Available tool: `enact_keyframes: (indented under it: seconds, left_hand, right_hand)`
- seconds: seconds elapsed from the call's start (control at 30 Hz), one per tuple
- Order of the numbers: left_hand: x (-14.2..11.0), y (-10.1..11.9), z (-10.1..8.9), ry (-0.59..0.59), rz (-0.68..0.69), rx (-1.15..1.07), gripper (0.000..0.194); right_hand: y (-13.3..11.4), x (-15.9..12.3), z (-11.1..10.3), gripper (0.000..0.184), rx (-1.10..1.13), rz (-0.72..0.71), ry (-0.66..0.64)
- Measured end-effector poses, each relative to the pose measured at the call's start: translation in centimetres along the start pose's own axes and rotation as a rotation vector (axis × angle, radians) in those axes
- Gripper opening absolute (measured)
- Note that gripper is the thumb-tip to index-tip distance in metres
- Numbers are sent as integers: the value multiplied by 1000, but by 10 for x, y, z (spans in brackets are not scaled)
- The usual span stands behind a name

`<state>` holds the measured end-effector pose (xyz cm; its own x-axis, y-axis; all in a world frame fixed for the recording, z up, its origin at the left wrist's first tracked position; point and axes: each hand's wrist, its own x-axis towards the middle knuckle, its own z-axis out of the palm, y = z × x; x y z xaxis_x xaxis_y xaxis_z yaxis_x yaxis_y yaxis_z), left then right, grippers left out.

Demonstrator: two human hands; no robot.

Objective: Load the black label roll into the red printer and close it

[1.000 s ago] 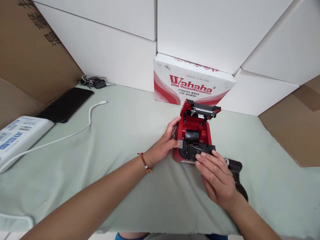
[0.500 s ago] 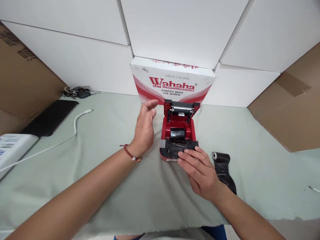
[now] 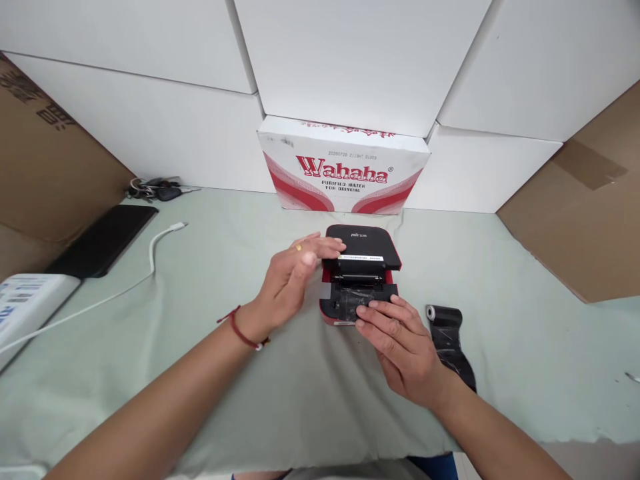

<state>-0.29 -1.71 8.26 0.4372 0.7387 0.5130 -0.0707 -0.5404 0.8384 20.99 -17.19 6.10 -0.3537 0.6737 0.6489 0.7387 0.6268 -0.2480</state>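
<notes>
Small red-and-black boxy device [image 3: 367, 245] on the green cloth-covered worktop [image 3: 225, 253], in front of the white-and-red "Wahaha" carton [image 3: 345, 170]. Black lid partly lowered, gap at front. Left hand [image 3: 287, 280]: fingers close together, roughly straight, tips on lid's left side, not clamped. Right hand [image 3: 405, 343]: fingers together, tips on shiny black film [image 3: 356, 301] over device's front; thumb mostly hidden, can't tell if it pinches. Loose black film roll [image 3: 446, 317] just right of device.
</notes>
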Motion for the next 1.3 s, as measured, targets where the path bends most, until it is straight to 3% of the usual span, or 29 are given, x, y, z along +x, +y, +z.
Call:
enact_keyframes:
  seconds: [0.2, 0.4, 0.53, 0.63, 0.73, 0.83, 0.9, 1.03, 1.13, 1.3]
  left_hand:
    - [-25, -18, 6, 4, 64, 26, 51]
    - [-25, -28, 3, -43, 226, 112, 38]
    - [-24, -29, -1, -90, 196, 55, 22]
    - [-27, -31, 0, -135, 96, -74, 21]
    - [-30, -37, 4, -102, -80, -200, 38]
    - [-32, -44, 9, -31, -251, -342, 91]
    - [-33, -47, 11, -55, -318, -397, 108]
    - [-35, -50, 13, -142, -384, -464, 108]
    - [-37, -53, 15, -128, -376, -472, 107]
    - [-38, -58, 15, -161, -322, -475, 98]
  right_hand:
    - [0, -1, -2, 46, 16, 9, -35]
    - [2, 0, -2, 43, 24, -1, -16]
    - [2, 0, -2, 44, 18, 9, -13]
    - [1, 0, -3, 45, 16, 13, -21]
    - [1, 0, -3, 46, 24, 23, -14]
    - [0, 1, -4, 45, 35, 23, -8]
    - [0, 2, -4, 44, 38, 18, -5]
    - [-1, 3, -5, 45, 39, 24, -7]
    - [-1, 6, -8, 46, 53, 22, -27]
    - [0, 24, -31, 44, 160, 71, -53]
